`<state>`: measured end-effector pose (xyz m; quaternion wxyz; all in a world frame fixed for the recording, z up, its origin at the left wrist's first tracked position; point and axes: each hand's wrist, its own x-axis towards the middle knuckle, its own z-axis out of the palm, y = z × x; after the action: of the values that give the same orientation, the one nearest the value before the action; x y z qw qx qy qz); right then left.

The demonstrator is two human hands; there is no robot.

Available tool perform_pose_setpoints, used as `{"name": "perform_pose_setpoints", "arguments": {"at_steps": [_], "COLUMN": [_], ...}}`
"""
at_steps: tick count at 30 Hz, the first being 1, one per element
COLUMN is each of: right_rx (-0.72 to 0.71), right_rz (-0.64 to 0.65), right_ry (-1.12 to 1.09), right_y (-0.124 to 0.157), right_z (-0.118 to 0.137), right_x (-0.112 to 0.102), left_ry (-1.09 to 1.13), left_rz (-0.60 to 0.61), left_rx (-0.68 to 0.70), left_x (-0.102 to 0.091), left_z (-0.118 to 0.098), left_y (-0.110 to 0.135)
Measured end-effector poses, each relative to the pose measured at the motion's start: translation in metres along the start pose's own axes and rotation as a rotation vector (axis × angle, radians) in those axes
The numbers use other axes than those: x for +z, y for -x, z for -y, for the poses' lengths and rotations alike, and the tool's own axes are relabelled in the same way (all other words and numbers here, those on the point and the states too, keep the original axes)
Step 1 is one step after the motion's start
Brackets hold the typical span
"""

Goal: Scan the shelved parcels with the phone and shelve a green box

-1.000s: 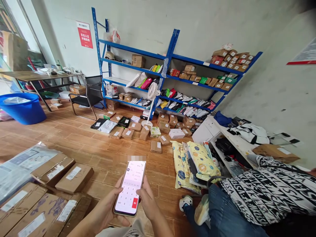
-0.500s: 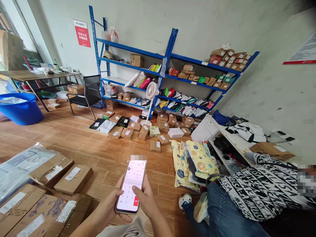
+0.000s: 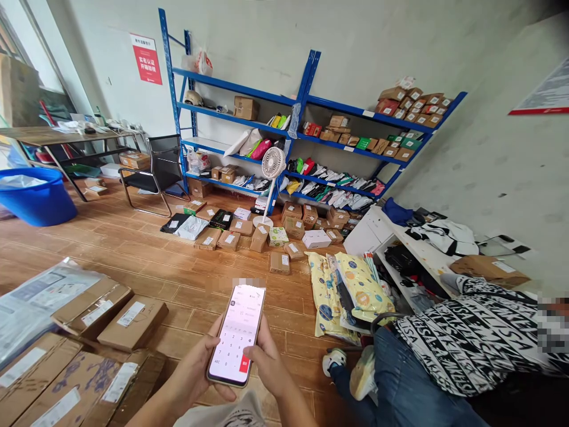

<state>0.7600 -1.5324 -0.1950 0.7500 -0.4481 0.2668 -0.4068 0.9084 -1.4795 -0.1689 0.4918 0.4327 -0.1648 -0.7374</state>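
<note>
A smartphone [image 3: 232, 339] is held upright in front of me, tilted a little to the right. Its lit screen shows a number keypad with a red key at the lower right. My left hand [image 3: 195, 369] wraps the left side and bottom of the phone, its thumb lying along the left edge of the screen. On the other side, my right hand [image 3: 268, 357] closes round the right edge, with its thumb over the red key. Most of the fingers are hidden behind the phone.
Labelled cardboard boxes [image 3: 132, 323] lie on the floor at left. More parcels lie by the blue shelves [image 3: 235, 88] and white fan [image 3: 272, 162]. Yellow patterned packages [image 3: 355, 279] lie at right, beside a person in a black-and-white top [image 3: 462, 335]. A blue tub [image 3: 40, 198] stands far left.
My right thumb has moved down and slightly right across the keypad, from the upper number keys to the red key. Both hands keep the phone in nearly the same place.
</note>
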Motion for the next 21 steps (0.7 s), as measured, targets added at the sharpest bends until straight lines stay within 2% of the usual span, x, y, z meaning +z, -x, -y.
{"name": "perform_pose_setpoints", "arguments": {"at_steps": [3,7,13,18,21], "right_rx": [0.007,0.075,0.087,0.115,0.154], "right_rz": [-0.003,-0.084,-0.125,-0.252,-0.354], "right_ry": [-0.024,0.013,-0.007,-0.019,-0.026], "right_y": [-0.002,-0.005,-0.015,-0.031,-0.042], "right_z": [0.0,-0.001,-0.01,-0.028,-0.038], "right_x": [0.001,0.005,0.015,0.013,0.005], "left_ry": [0.035,0.033,-0.091,-0.005,0.018], "left_rz": [0.03,0.047,-0.031,0.034,0.066], "left_rx": [-0.026,-0.027,-0.051,-0.076,-0.138], "left_x": [-0.005,-0.009,-0.017,-0.029,-0.037], "left_z": [-0.004,-0.013,-0.022,-0.026,-0.025], "left_y": [0.001,0.002,-0.006,-0.021,-0.042]}}
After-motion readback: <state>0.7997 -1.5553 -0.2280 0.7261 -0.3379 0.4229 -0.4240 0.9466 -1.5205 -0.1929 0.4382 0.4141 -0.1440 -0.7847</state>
